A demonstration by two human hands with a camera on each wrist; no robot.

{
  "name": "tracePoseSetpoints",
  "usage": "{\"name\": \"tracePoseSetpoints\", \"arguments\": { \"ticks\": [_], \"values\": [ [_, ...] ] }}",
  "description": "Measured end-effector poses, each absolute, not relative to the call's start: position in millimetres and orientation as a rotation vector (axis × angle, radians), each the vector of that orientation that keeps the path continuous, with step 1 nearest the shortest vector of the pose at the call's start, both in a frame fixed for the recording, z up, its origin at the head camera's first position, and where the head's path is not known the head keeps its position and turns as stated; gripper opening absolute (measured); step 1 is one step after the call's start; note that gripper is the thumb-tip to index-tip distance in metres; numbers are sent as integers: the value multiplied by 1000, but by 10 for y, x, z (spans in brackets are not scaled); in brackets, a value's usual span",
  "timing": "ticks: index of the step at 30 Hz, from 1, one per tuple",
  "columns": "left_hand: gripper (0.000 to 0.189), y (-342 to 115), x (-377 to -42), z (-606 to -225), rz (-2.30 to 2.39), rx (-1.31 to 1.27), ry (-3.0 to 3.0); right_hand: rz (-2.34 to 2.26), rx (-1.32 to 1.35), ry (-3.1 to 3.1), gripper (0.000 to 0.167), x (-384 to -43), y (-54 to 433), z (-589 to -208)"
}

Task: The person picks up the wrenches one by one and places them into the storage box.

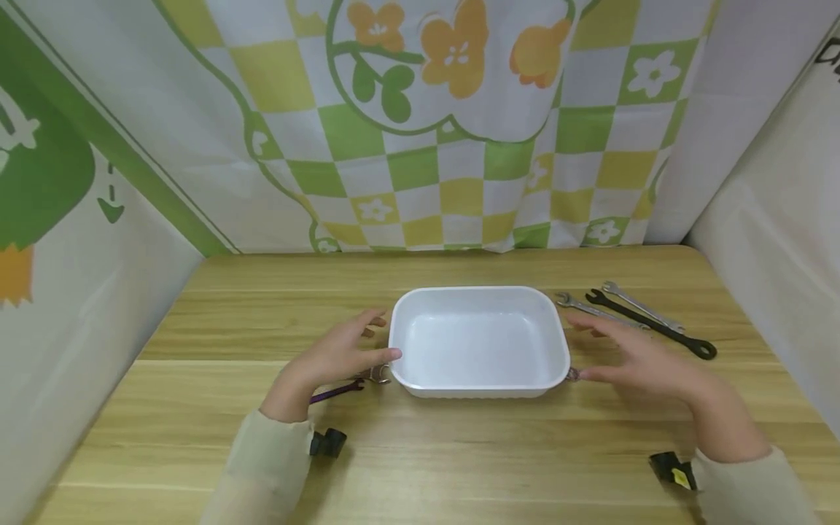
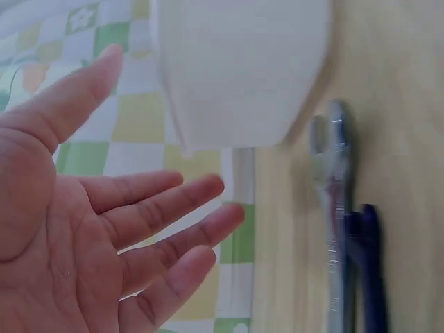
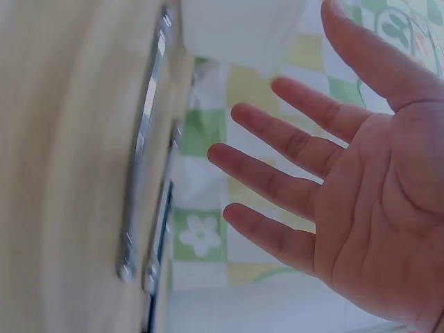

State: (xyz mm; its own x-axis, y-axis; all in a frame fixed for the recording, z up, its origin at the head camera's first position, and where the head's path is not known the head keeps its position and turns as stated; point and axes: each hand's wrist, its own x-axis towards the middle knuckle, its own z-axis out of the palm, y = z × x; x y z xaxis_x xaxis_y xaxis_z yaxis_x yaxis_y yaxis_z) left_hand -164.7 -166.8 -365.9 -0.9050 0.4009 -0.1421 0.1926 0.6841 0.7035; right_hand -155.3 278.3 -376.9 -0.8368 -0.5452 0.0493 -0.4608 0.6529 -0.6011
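Note:
A white rectangular basin (image 1: 482,350) stands upright on the wooden table, with nothing in it. My left hand (image 1: 337,355) is at its left side, fingers spread and thumb at the rim; whether the thumb touches cannot be told. Beside the right wall, my right hand (image 1: 646,361) has its fingers extended and palm facing the basin. Both palms hold nothing in the wrist views. Below the left hand lie a silver wrench (image 2: 335,201) and a dark purple-blue wrench (image 1: 337,391), partly hidden. Under the right hand is another silver wrench (image 3: 144,139), mostly covered in the head view.
Behind the right hand lie a black wrench (image 1: 650,321) and silver wrenches, one farther back (image 1: 639,305). Black devices (image 1: 328,442) sit at both wrists. A checkered floral cloth (image 1: 440,168) hangs along the table's back edge, with white cloth walls at both sides.

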Motion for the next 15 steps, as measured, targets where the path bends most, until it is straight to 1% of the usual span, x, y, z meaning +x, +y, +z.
{"name": "tracePoseSetpoints", "arguments": {
  "ticks": [4,6,10,15],
  "values": [
    [69,-1694,-1741,-3618,1079,474,2618,-851,-773,2824,57,-1525,2936,-3668],
    [65,-1701,-1774,-3614,1100,472,2615,-831,-755,2857,53,-1518,3005,-3642],
    [57,-1698,-1823,-3638,1118,467,2614,-819,-733,2897,47,-1527,3125,-3619],
    [53,-1673,-1880,-3677,1140,460,2617,-806,-712,2920,41,-1535,3227,-3624]
  ]
}}
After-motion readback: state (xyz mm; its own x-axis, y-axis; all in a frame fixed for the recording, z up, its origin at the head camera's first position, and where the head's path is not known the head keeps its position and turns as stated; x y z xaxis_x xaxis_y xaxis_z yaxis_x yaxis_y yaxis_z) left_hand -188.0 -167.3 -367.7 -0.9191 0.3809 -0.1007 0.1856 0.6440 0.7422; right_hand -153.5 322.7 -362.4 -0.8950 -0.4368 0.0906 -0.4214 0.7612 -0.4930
